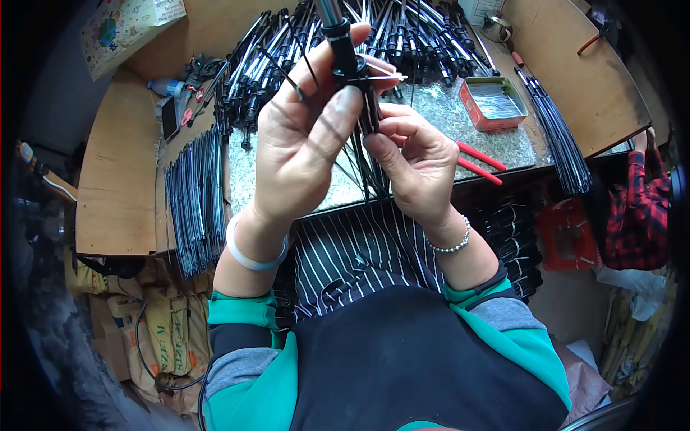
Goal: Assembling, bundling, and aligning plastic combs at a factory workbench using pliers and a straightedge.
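Note:
My left hand (305, 144) is closed round what looks like an umbrella frame (343, 52), its metal shaft with black collars pointing up and away from me. The left thumb presses against the black hub, where a thin white strip or wire sticks out to the right. Several thin black ribs (368, 161) hang down from the hub between my hands. My right hand (424, 158) pinches the ribs just below the hub, thumb against fingers. Its exact hold is partly hidden. A few loose ribs poke out left of my left hand.
A large pile of similar frames (280, 61) covers the back of the table. Bundles of black ribs lie at the left (194, 194) and right (557, 136). Beside my right hand are a red tin (496, 122) of thin wires and red-handled pliers (478, 164). Another person's sleeve (636, 208) shows far right.

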`<state>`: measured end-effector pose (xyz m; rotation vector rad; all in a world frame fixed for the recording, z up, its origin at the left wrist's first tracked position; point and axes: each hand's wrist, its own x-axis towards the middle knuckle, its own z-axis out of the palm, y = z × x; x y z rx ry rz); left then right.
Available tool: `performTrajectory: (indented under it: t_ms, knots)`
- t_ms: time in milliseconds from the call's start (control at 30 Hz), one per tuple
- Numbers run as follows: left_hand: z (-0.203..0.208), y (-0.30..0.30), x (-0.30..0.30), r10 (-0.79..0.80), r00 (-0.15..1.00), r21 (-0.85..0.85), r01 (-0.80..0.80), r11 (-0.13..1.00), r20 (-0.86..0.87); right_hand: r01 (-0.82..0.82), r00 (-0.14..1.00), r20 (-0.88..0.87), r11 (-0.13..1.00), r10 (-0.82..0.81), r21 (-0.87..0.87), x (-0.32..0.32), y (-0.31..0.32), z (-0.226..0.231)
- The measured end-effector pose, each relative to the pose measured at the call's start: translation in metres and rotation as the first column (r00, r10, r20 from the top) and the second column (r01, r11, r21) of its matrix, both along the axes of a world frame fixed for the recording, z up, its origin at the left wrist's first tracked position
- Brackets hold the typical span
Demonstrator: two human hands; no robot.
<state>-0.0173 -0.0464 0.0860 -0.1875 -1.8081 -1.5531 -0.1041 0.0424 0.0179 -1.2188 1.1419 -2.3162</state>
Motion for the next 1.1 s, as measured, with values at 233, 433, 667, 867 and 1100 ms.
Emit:
performTrajectory:
  t_ms: [233,433,667,867,1100]
  knots:
    - [-0.012,0.020,-0.007,0.141,0.969,-0.006,-0.145,0.989,-0.201,0.006,0.997,-0.072,1.000,-0.004,0.019,0.001,-0.001,0.000]
    - [-0.013,0.017,-0.008,0.154,0.975,0.007,-0.155,0.988,-0.161,0.164,0.981,-0.102,0.986,-0.163,-0.004,0.011,0.001,-0.004]
    - [-0.016,0.018,-0.010,0.225,0.951,-0.070,-0.244,0.967,-0.210,0.266,0.949,-0.153,0.961,-0.275,-0.075,0.018,-0.002,-0.010]
    - [-0.019,0.014,-0.013,0.313,0.905,-0.193,-0.374,0.907,-0.287,0.419,0.789,-0.396,0.883,-0.470,-0.213,0.008,0.008,-0.016]
    - [-0.021,0.034,0.003,0.257,0.913,0.012,-0.267,0.964,-0.317,0.143,0.899,-0.437,0.961,-0.025,0.238,0.009,0.036,-0.071]
